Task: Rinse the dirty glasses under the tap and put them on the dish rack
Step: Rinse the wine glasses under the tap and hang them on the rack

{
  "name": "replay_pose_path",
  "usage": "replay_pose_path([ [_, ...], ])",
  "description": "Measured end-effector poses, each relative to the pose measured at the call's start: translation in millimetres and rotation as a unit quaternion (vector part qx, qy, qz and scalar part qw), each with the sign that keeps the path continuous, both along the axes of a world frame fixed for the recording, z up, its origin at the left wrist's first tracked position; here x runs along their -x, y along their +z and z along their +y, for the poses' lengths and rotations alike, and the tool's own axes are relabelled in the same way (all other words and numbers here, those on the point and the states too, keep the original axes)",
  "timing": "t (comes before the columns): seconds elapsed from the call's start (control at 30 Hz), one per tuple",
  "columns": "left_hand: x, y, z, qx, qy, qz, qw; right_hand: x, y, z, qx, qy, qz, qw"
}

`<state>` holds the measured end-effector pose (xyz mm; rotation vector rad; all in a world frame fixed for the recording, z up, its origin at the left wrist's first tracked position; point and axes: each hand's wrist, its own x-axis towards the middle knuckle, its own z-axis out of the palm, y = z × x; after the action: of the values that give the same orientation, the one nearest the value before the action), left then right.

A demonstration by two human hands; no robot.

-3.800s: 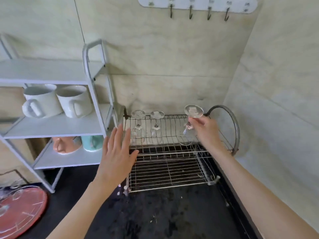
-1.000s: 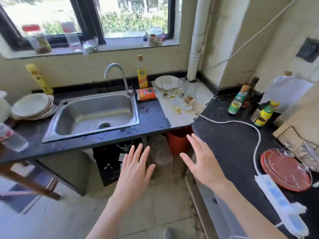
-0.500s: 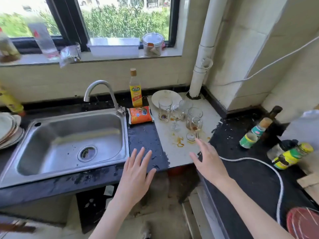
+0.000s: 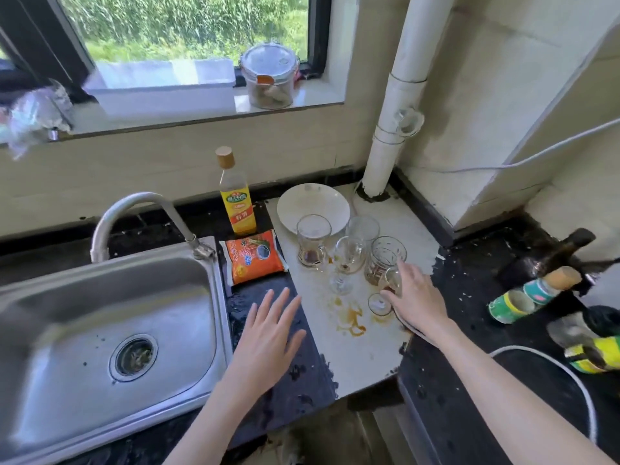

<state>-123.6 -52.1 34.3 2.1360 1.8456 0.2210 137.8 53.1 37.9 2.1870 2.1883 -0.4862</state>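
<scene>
Several dirty glasses stand on the pale counter (image 4: 362, 347) right of the sink (image 4: 84, 297): a handled glass (image 4: 313, 239), a tumbler (image 4: 363, 228), a wine glass (image 4: 349, 261) and a ribbed glass mug (image 4: 382, 258). My right hand (image 4: 417, 302) wraps its fingers around the bowl of a small stemmed glass (image 4: 391, 280), whose foot (image 4: 379, 304) rests on the counter beside brown spill marks. My left hand (image 4: 268, 330) hovers flat with fingers spread over the dark wet counter strip. The tap (image 4: 134, 206) arches over the sink and no water runs. The dish rack is out of view.
A white plate (image 4: 312, 203) lies behind the glasses. A yellow bottle (image 4: 235, 196) and an orange packet (image 4: 255, 258) sit between sink and glasses. Bottles (image 4: 533, 290) and a white cable (image 4: 570, 374) occupy the black counter on the right. A jar (image 4: 270, 77) stands on the windowsill.
I turned from the dish rack toward the sink counter and came closer. My right hand reached forward onto the small stemmed glass; my left hand moved out over the dark counter.
</scene>
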Motion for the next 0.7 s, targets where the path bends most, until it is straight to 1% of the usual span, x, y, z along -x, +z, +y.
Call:
replay_pose_path([
  [0.07, 3, -7, 2, 0.021, 0.008, 0.002, 1.000, 1, -8, 3, 0.003, 0.001, -0.001, 1.000],
  [0.13, 4, -12, 3, 0.045, 0.017, 0.014, 0.999, -2, -13, 5, -0.014, 0.002, 0.006, 1.000],
  [0.2, 1, -15, 0, 0.066, 0.028, 0.005, 0.997, -6, -13, 6, -0.021, 0.008, 0.013, 1.000],
  [0.27, -4, -16, -2, 0.068, 0.042, -0.006, 0.997, -10, -12, 4, -0.023, 0.032, 0.006, 0.999],
  [0.33, -12, -15, -8, 0.069, 0.052, -0.004, 0.996, -13, -10, -3, -0.024, 0.079, 0.004, 0.997],
  [0.4, -18, -14, -16, 0.070, 0.070, -0.017, 0.995, -13, -6, -9, -0.014, 0.148, 0.025, 0.989],
  [0.47, -21, -12, -24, 0.071, 0.079, -0.026, 0.994, -7, 2, -13, 0.017, 0.225, 0.057, 0.973],
  [0.53, -17, -8, -33, 0.072, 0.089, -0.034, 0.993, 8, 10, -16, 0.042, 0.281, 0.089, 0.955],
  [0.7, 18, 11, -62, 0.055, 0.148, -0.062, 0.986, 76, 19, -28, -0.004, 0.375, 0.154, 0.914],
])
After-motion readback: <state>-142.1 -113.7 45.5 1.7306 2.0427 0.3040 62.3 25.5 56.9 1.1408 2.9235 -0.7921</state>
